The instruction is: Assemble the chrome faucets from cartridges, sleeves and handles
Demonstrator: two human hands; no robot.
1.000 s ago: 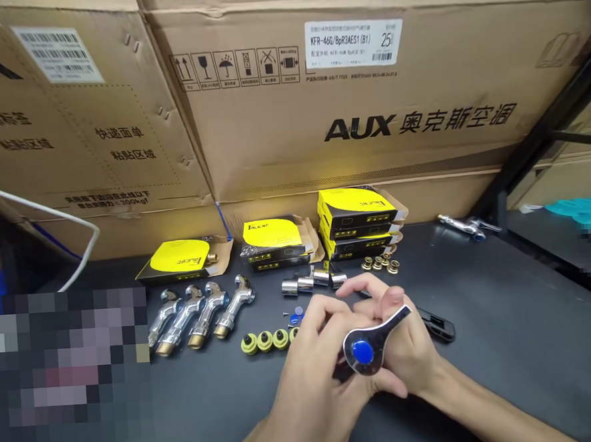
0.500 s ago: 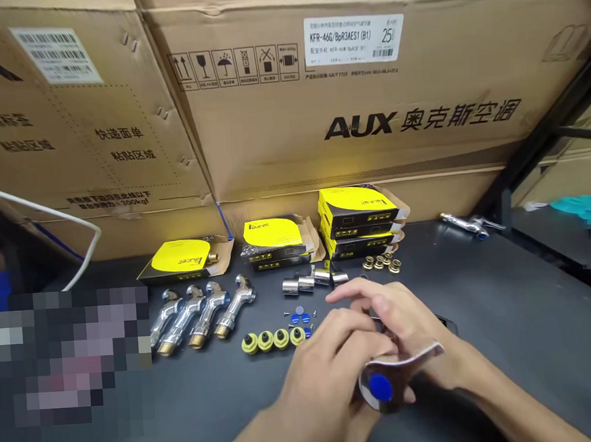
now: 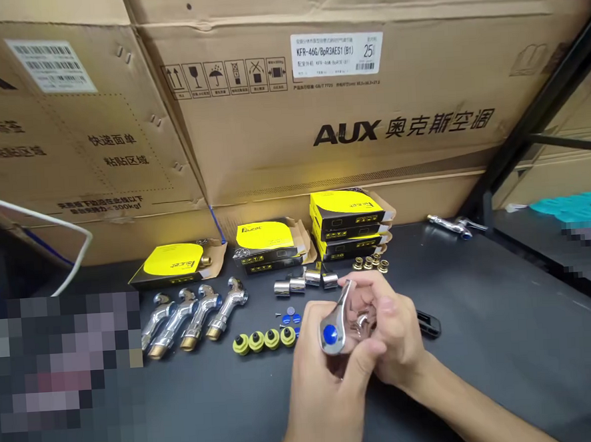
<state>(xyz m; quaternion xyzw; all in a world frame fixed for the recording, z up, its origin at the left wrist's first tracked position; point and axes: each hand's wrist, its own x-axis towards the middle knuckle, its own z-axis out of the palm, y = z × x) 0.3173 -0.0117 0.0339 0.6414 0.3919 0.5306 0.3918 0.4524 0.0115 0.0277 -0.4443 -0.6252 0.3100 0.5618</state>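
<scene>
Right now you hold the chrome faucet handle (image 3: 337,317) above the dark table (image 3: 508,341), a little below the middle of the view, its blue cap (image 3: 331,334) facing you and its lever pointing towards 1 o'clock. Your left hand (image 3: 320,386) grips the round head from 6 o'clock, thumb and fingers closed on it. Your right hand (image 3: 400,341) curls shut round the handle from 3 o'clock. At 9 o'clock of the handle lie four yellow cartridges (image 3: 261,341) in a row, with loose blue discs (image 3: 291,318) just above them. Further out at 10 o'clock lie four chrome spouts (image 3: 194,314). At 12 o'clock stand chrome sleeves (image 3: 304,282) and brass nuts (image 3: 371,263), and behind them yellow boxes (image 3: 345,211) against a big cardboard carton (image 3: 368,96).
</scene>
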